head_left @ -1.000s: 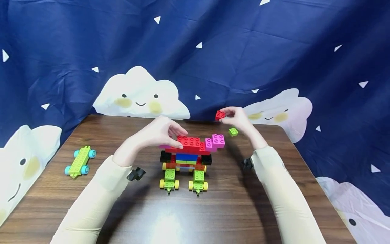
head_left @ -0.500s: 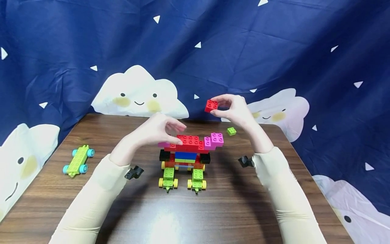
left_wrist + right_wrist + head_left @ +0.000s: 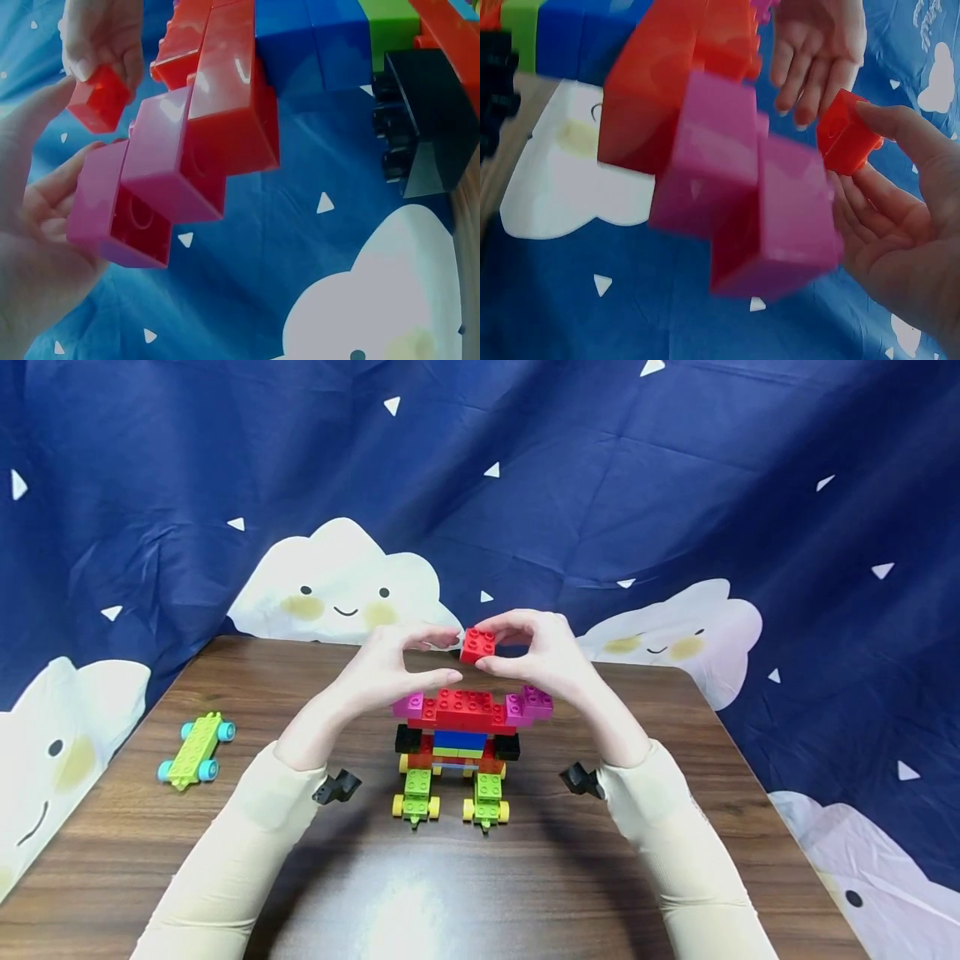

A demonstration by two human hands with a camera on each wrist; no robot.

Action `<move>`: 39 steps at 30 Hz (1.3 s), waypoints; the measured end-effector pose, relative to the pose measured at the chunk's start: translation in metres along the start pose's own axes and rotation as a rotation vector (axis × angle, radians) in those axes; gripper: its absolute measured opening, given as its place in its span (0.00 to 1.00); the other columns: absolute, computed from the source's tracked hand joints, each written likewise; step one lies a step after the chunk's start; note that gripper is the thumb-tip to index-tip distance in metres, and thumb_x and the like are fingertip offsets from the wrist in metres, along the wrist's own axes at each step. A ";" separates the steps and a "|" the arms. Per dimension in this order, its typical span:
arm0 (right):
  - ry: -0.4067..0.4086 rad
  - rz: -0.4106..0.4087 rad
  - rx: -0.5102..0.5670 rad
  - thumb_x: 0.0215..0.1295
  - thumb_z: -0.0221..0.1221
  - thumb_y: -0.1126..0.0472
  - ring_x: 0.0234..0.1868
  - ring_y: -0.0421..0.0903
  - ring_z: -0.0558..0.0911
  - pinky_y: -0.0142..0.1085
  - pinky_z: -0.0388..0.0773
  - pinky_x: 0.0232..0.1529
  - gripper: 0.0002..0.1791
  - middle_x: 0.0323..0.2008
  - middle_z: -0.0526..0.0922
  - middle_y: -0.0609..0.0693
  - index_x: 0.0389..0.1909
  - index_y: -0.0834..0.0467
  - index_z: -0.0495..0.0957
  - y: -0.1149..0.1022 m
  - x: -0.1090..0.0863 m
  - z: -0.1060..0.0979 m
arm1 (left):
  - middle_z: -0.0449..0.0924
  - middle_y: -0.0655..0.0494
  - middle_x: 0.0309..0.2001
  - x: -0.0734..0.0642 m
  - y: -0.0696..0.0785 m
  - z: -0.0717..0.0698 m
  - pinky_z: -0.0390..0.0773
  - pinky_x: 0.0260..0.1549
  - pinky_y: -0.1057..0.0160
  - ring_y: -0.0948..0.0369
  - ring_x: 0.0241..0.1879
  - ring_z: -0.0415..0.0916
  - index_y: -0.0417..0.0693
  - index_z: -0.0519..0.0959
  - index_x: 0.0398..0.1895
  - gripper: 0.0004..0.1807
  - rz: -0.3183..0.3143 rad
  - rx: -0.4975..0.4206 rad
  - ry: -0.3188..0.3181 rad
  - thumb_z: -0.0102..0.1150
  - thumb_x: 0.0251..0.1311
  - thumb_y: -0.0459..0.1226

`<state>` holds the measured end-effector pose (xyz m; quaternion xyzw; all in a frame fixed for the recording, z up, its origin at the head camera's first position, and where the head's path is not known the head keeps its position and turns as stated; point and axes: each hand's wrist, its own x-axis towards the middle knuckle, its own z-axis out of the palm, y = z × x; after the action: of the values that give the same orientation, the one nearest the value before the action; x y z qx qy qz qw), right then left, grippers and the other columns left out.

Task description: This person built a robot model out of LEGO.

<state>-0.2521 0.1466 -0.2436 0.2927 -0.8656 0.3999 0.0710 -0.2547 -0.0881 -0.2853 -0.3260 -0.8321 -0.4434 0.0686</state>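
Note:
Between thumb and fingers, my right hand (image 3: 551, 652) pinches a red four-stud toy brick (image 3: 477, 645), raised over the built brick figure (image 3: 461, 718). My left hand (image 3: 375, 672) holds nothing; its thumb and fingers reach forward, fingertips close to the brick's left side. The figure has red bricks on top, stepped pink bricks (image 3: 534, 702) at both ends, a blue layer (image 3: 459, 743) and black bricks (image 3: 507, 747) at the sides. Green wheeled bases (image 3: 416, 793) with yellow wheels carry it. In the right wrist view, the pinched red brick (image 3: 847, 133) shows beyond the pink arm (image 3: 795, 217).
A lime-green wheeled base (image 3: 197, 752) with light blue wheels lies on the left of the wooden table (image 3: 570, 893). Behind the table hangs a dark blue curtain (image 3: 555, 468) with white clouds and triangles.
My right hand has brought the red brick leftward, up and then down, to above the figure's middle. My left hand has risen off the figure's left end. A small green brick is now hidden.

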 end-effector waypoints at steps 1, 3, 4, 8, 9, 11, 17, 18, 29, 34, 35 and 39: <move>-0.008 -0.001 0.004 0.52 0.72 0.63 0.40 0.46 0.86 0.42 0.81 0.51 0.20 0.37 0.87 0.54 0.48 0.61 0.83 -0.001 -0.001 0.002 | 0.81 0.52 0.57 0.000 0.000 0.001 0.74 0.60 0.53 0.56 0.57 0.77 0.46 0.77 0.61 0.30 0.005 -0.006 0.000 0.70 0.55 0.44; -0.023 0.001 0.011 0.52 0.72 0.62 0.40 0.46 0.86 0.42 0.81 0.51 0.21 0.37 0.87 0.54 0.48 0.61 0.83 -0.001 -0.003 0.006 | 0.81 0.52 0.56 -0.001 -0.001 0.002 0.74 0.60 0.53 0.55 0.56 0.77 0.45 0.77 0.61 0.29 0.015 -0.018 -0.005 0.70 0.55 0.43; -0.026 0.004 0.015 0.52 0.72 0.62 0.40 0.46 0.86 0.43 0.81 0.51 0.21 0.38 0.87 0.54 0.48 0.61 0.83 -0.002 -0.004 0.007 | 0.81 0.52 0.56 -0.001 -0.001 0.002 0.74 0.60 0.53 0.54 0.56 0.77 0.45 0.77 0.61 0.29 0.018 -0.025 -0.008 0.70 0.55 0.42; -0.033 0.033 0.023 0.51 0.73 0.61 0.41 0.46 0.86 0.41 0.81 0.51 0.22 0.38 0.87 0.53 0.49 0.60 0.83 -0.002 -0.007 0.012 | 0.82 0.52 0.55 -0.003 -0.003 0.004 0.74 0.60 0.52 0.55 0.56 0.78 0.46 0.78 0.60 0.28 0.041 -0.040 -0.013 0.71 0.55 0.41; -0.035 0.042 0.024 0.51 0.73 0.61 0.41 0.46 0.86 0.41 0.81 0.51 0.22 0.38 0.87 0.53 0.49 0.60 0.83 -0.003 -0.008 0.013 | 0.82 0.52 0.55 -0.003 -0.003 0.004 0.74 0.60 0.52 0.56 0.55 0.78 0.46 0.78 0.59 0.28 0.047 -0.039 -0.013 0.71 0.55 0.41; -0.041 0.056 0.029 0.51 0.73 0.61 0.41 0.46 0.86 0.41 0.81 0.51 0.22 0.38 0.87 0.53 0.49 0.60 0.83 -0.004 -0.009 0.014 | 0.83 0.53 0.54 -0.003 -0.003 0.005 0.74 0.60 0.51 0.56 0.54 0.78 0.46 0.79 0.58 0.27 0.058 -0.033 -0.011 0.71 0.55 0.41; -0.058 0.076 0.011 0.51 0.72 0.61 0.41 0.45 0.86 0.41 0.81 0.50 0.22 0.39 0.88 0.52 0.49 0.59 0.83 -0.002 -0.011 0.017 | 0.83 0.52 0.53 -0.004 -0.004 0.006 0.75 0.58 0.52 0.56 0.54 0.79 0.45 0.79 0.57 0.26 0.057 -0.005 -0.011 0.70 0.55 0.40; -0.060 0.077 0.004 0.51 0.72 0.61 0.41 0.45 0.86 0.42 0.81 0.50 0.22 0.39 0.88 0.52 0.49 0.59 0.83 -0.002 -0.011 0.017 | 0.83 0.52 0.54 -0.004 -0.004 0.006 0.76 0.58 0.53 0.56 0.54 0.79 0.45 0.80 0.57 0.25 0.053 -0.004 -0.013 0.70 0.55 0.40; -0.103 0.108 -0.038 0.52 0.73 0.59 0.42 0.45 0.86 0.40 0.82 0.49 0.22 0.42 0.88 0.52 0.48 0.58 0.83 0.002 -0.014 0.019 | 0.86 0.53 0.47 -0.006 -0.005 0.006 0.80 0.48 0.54 0.58 0.48 0.80 0.46 0.83 0.49 0.20 0.013 0.000 -0.020 0.72 0.52 0.40; -0.115 0.105 -0.020 0.52 0.72 0.60 0.41 0.46 0.87 0.40 0.82 0.49 0.20 0.42 0.88 0.53 0.48 0.60 0.84 0.005 -0.014 0.018 | 0.86 0.53 0.46 -0.006 -0.006 0.006 0.81 0.40 0.56 0.59 0.48 0.80 0.47 0.83 0.49 0.20 -0.003 -0.006 -0.024 0.72 0.52 0.40; -0.116 0.105 -0.017 0.52 0.72 0.61 0.41 0.46 0.87 0.40 0.82 0.49 0.20 0.42 0.88 0.53 0.47 0.60 0.84 0.005 -0.015 0.018 | 0.86 0.53 0.47 -0.006 -0.006 0.006 0.81 0.41 0.56 0.59 0.48 0.81 0.46 0.83 0.49 0.20 -0.001 -0.003 -0.026 0.72 0.52 0.40; -0.122 0.113 -0.022 0.52 0.72 0.61 0.41 0.46 0.87 0.40 0.82 0.49 0.19 0.42 0.88 0.53 0.47 0.60 0.84 0.005 -0.015 0.018 | 0.86 0.52 0.48 -0.005 -0.007 0.006 0.81 0.49 0.54 0.57 0.49 0.81 0.45 0.83 0.51 0.22 0.015 0.008 -0.041 0.72 0.51 0.40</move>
<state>-0.2409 0.1427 -0.2647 0.2663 -0.8880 0.3750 -0.0015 -0.2539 -0.0883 -0.2956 -0.3408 -0.8328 -0.4326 0.0563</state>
